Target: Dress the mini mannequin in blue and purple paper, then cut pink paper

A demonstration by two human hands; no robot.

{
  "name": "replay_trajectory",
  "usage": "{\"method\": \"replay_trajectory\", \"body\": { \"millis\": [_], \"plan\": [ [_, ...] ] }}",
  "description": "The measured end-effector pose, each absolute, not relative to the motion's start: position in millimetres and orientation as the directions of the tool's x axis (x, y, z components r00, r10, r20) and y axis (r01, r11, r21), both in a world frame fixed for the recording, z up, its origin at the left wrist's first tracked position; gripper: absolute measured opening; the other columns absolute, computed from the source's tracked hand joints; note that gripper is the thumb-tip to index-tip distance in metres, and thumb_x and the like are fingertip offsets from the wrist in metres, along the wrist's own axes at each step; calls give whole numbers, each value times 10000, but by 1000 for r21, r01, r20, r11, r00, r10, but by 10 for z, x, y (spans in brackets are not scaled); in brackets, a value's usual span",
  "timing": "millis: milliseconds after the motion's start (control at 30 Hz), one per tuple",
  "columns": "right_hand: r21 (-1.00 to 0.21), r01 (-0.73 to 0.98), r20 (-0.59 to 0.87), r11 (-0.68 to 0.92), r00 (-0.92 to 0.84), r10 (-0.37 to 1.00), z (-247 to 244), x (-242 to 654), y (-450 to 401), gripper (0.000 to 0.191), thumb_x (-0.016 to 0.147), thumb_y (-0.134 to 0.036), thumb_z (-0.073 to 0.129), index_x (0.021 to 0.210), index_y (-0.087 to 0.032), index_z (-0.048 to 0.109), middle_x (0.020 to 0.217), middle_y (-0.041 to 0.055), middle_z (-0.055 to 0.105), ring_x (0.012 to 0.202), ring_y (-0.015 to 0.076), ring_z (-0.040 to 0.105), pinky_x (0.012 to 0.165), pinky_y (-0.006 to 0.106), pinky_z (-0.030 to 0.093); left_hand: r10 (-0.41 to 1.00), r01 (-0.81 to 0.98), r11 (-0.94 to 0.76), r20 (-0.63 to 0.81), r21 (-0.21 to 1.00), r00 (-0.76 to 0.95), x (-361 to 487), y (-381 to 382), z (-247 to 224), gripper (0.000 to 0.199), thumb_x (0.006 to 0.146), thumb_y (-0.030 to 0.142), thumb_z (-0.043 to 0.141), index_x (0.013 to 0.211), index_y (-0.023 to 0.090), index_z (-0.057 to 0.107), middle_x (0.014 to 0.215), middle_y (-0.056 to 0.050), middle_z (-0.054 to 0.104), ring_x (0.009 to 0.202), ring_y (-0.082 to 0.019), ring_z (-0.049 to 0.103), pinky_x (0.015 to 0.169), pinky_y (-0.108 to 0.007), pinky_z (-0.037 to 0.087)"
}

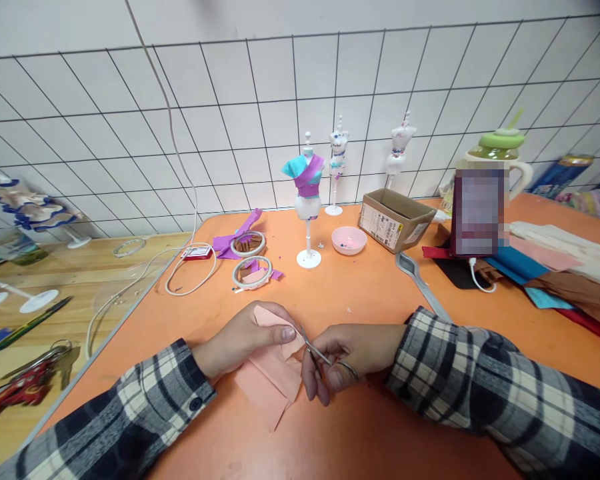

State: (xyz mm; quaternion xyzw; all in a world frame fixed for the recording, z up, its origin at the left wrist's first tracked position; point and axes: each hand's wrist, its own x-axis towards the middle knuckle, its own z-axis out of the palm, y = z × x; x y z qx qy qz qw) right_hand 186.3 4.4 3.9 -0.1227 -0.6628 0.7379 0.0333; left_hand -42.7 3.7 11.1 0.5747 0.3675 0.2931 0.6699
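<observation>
Folded peach paper (pixel 271 383) is pinched between the thumb and fingers of my left hand (pixel 255 333), above the orange table near its front. My right hand (pixel 347 357) grips small metal scissors (pixel 321 353), fingers in the handles. The scissor tips meet the paper's upper right edge beside my left fingertips; whether the blades are parted is too small to tell. Beyond my hands stands a small white dress form (pixel 307 207) wrapped in turquoise and purple at the bust.
Behind are two tape rolls (pixel 251 272), purple scraps (pixel 225 246), a pink bowl (pixel 349 241) and a cardboard box (pixel 395 220). Right are a propped phone (pixel 477 213), a lidded cup (pixel 500 148) and coloured sheets (pixel 560 283). Keys (pixel 25 383) and a pen (pixel 33 323) lie left.
</observation>
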Motion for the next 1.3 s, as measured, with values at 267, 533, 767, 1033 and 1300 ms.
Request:
{"method": "replay_trajectory", "body": {
  "millis": [267, 533, 767, 1033, 1300],
  "plan": [
    [-985, 97, -124, -146, -974, 191, 13, 1870, 51, 612, 759, -685, 639, 974, -112, 640, 813, 33, 625, 662, 88, 494, 625, 216, 377, 802, 73, 152, -167, 986, 574, -396, 1, 120, 304, 693, 387, 827, 759, 115, 707, 721, -49, 713, 644, -147, 612, 620, -242, 461],
    [-978, 116, -156, -173, -957, 243, -16, 1831, 23, 610, 688, -711, 679, 816, -125, 572, 704, 3, 593, 588, 77, 479, 601, 217, 396, 824, 76, 177, -190, 981, 533, -430, 31, 87, 311, 669, 373, 847, 751, 116, 691, 733, -50, 728, 642, -143, 620, 618, -239, 473],
    [-986, 115, -138, -123, -970, 200, 5, 1861, 49, 627, 726, -704, 653, 924, -109, 631, 787, 24, 614, 644, 87, 505, 622, 218, 392, 788, 82, 135, -157, 987, 595, -432, 23, 81, 284, 702, 364, 825, 734, 113, 696, 744, -59, 728, 689, -158, 636, 652, -253, 486],
    [-964, 116, -175, -241, -954, 241, -74, 1846, 17, 561, 667, -640, 747, 801, -117, 592, 674, -1, 607, 632, 106, 576, 623, 225, 436, 813, 58, 162, -167, 985, 558, -451, 43, 47, 300, 679, 362, 841, 727, 118, 674, 764, -71, 744, 693, -172, 654, 701, -291, 502],
    [-969, 116, -161, -217, -966, 204, -76, 1870, 18, 527, 738, -609, 711, 852, -100, 638, 713, 31, 643, 678, 116, 599, 665, 225, 452, 767, 58, 171, -170, 984, 619, -461, 62, 79, 247, 702, 320, 826, 725, 114, 692, 735, -64, 739, 677, -164, 646, 712, -288, 495]
  ]
}}
